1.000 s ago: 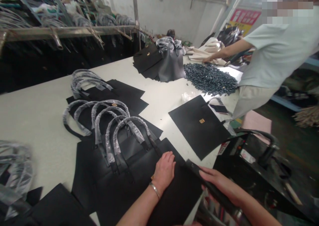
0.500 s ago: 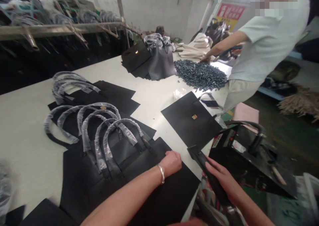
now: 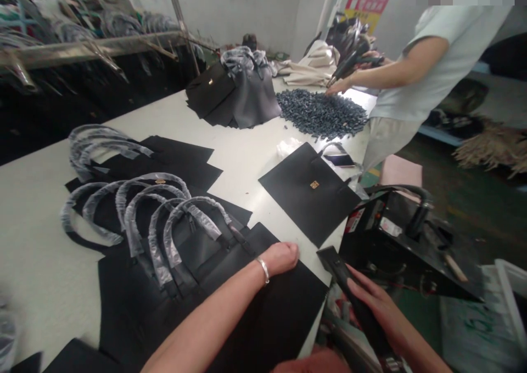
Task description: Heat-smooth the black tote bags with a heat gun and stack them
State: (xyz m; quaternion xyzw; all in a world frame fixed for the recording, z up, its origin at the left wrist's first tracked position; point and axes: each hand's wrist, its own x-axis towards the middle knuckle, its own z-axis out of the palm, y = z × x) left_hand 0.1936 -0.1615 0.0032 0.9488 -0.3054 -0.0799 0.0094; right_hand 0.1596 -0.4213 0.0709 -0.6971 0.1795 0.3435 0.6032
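My left hand is closed, resting on the upper edge of a large black handbag that lies flat at the table's near side. What its fingers hold, if anything, is hidden. My right hand wraps round a long black tool with a flat end, beside the table edge; its exact kind is unclear. Plastic-wrapped bag handles arch up from the overlapping black bags left of my hands. Beyond the tool lies another black bag with a small gold clasp.
A pile of small dark pieces lies at the far end, by a co-worker holding a black tool. More black bags stand near it. A phone lies near the right edge. Below is a black machine.
The view has shifted slightly, and my hands stay nearly in place. My right hand's tool has swung a little off the bag's edge. The co-worker's black tool has come into sight above the pile.
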